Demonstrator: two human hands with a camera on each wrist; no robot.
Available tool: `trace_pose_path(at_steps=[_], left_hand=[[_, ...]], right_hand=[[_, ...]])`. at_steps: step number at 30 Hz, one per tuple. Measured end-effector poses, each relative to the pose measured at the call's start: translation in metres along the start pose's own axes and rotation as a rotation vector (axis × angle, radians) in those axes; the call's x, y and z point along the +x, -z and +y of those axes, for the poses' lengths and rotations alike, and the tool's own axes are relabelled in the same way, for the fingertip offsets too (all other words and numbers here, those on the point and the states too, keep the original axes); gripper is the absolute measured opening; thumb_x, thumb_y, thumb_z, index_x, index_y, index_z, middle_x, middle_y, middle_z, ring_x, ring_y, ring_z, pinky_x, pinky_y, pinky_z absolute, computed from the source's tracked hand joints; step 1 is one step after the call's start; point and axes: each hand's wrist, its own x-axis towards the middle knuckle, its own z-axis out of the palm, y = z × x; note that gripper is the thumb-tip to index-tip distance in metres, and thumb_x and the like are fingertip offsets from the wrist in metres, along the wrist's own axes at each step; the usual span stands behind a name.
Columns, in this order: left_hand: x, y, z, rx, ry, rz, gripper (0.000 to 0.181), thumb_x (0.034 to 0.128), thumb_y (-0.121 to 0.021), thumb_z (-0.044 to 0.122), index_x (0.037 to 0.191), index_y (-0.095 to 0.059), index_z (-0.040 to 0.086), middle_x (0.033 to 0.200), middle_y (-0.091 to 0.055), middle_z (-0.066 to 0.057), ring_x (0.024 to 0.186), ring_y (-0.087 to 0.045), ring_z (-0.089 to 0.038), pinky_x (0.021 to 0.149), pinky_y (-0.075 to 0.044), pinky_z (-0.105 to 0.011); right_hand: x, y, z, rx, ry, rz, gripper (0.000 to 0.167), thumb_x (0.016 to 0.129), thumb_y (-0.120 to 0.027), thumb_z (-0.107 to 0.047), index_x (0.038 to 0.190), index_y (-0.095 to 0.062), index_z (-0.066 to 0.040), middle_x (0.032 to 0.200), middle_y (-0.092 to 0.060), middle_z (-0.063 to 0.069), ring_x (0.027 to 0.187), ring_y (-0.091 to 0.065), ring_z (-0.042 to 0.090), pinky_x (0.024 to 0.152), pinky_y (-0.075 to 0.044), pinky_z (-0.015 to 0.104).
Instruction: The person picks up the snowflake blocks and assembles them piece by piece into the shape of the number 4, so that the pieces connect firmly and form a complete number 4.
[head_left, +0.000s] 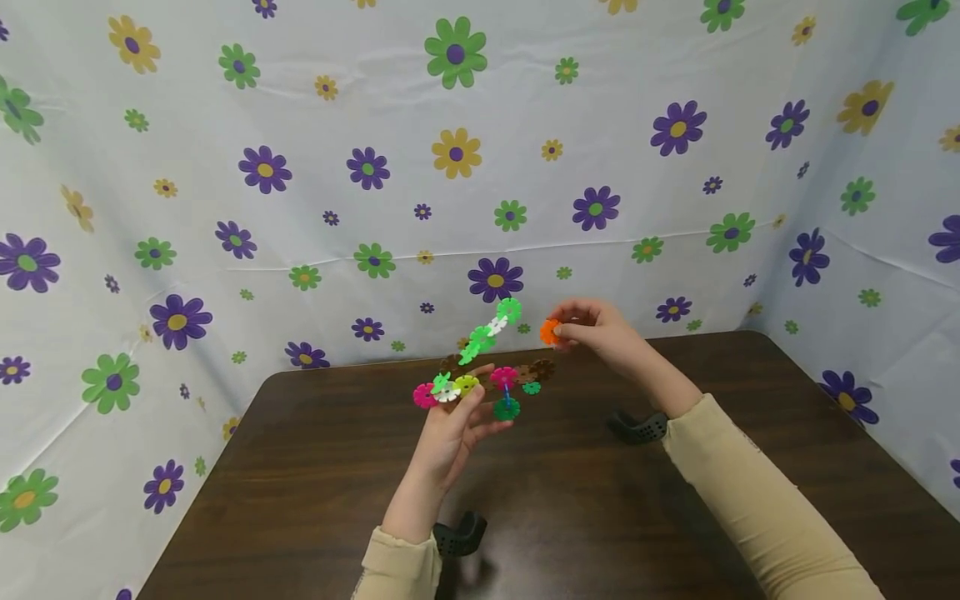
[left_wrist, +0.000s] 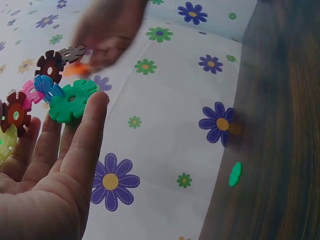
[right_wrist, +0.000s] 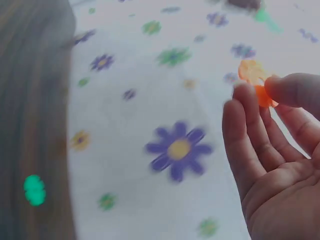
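My left hand holds a chain of interlocking notched discs, its thumb by the yellow disc. Pink, white, brown, blue and green discs join in it, and a green and white arm sticks up and away. In the left wrist view a green disc of the chain lies near the fingertips. To the right, my right hand pinches an orange notched disc between thumb and fingers, apart from the chain in the head view. The right wrist view shows the orange disc at the thumb tip.
A loose green disc lies on the dark wooden table; the left wrist view shows this green disc near the table edge. A flower-print cloth hangs behind and at both sides. Black wrist mounts sit at the wrists.
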Motion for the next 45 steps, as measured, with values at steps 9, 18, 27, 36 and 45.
trace_pose_path(at_steps=[9, 18, 27, 36, 45], left_hand=[[-0.002, 0.002, 0.000, 0.003, 0.003, -0.007, 0.046, 0.1016, -0.052, 0.018, 0.142, -0.040, 0.000, 0.140, -0.049, -0.009, 0.094, -0.065, -0.021, 0.086, -0.052, -0.048], [-0.002, 0.002, -0.001, 0.014, 0.024, -0.027, 0.043, 0.1012, -0.053, 0.022, 0.139, -0.046, 0.003, 0.138, -0.049, -0.009, 0.095, -0.063, -0.020, 0.087, -0.051, -0.047], [-0.003, 0.001, -0.002, 0.005, 0.030, -0.054, 0.043, 0.1022, -0.051, 0.022, 0.140, -0.044, 0.004, 0.137, -0.051, -0.011, 0.103, -0.064, -0.025, 0.088, -0.051, -0.046], [-0.003, 0.001, -0.003, 0.010, 0.029, -0.062, 0.047, 0.1022, -0.051, 0.022, 0.144, -0.039, 0.003, 0.138, -0.049, -0.009, 0.100, -0.064, -0.022, 0.088, -0.052, -0.045], [-0.003, 0.000, -0.004, 0.006, 0.030, -0.062, 0.041, 0.1026, -0.050, 0.021, 0.139, -0.044, 0.003, 0.133, -0.053, -0.011, 0.104, -0.063, -0.025, 0.088, -0.052, -0.046]], right_hand=[[-0.006, -0.020, -0.035, -0.171, 0.159, -0.064, 0.015, 0.092, -0.067, -0.012, 0.105, -0.066, -0.005, 0.095, -0.068, 0.010, 0.081, -0.066, 0.026, 0.070, -0.055, 0.035], [-0.005, -0.036, -0.037, -0.201, 0.241, -0.173, 0.011, 0.092, -0.066, -0.009, 0.103, -0.068, -0.005, 0.094, -0.069, 0.007, 0.078, -0.062, 0.027, 0.070, -0.054, 0.034], [-0.003, -0.039, -0.036, -0.222, 0.236, -0.220, 0.010, 0.094, -0.064, -0.008, 0.103, -0.068, -0.005, 0.093, -0.067, 0.007, 0.077, -0.059, 0.026, 0.068, -0.053, 0.034], [-0.002, -0.041, -0.033, -0.224, 0.244, -0.236, 0.009, 0.094, -0.063, -0.006, 0.102, -0.067, -0.004, 0.090, -0.067, 0.007, 0.076, -0.060, 0.026, 0.069, -0.054, 0.035], [-0.001, -0.044, -0.030, -0.208, 0.214, -0.247, 0.021, 0.095, -0.060, -0.006, 0.114, -0.067, 0.000, 0.099, -0.069, 0.009, 0.079, -0.062, 0.025, 0.071, -0.055, 0.035]])
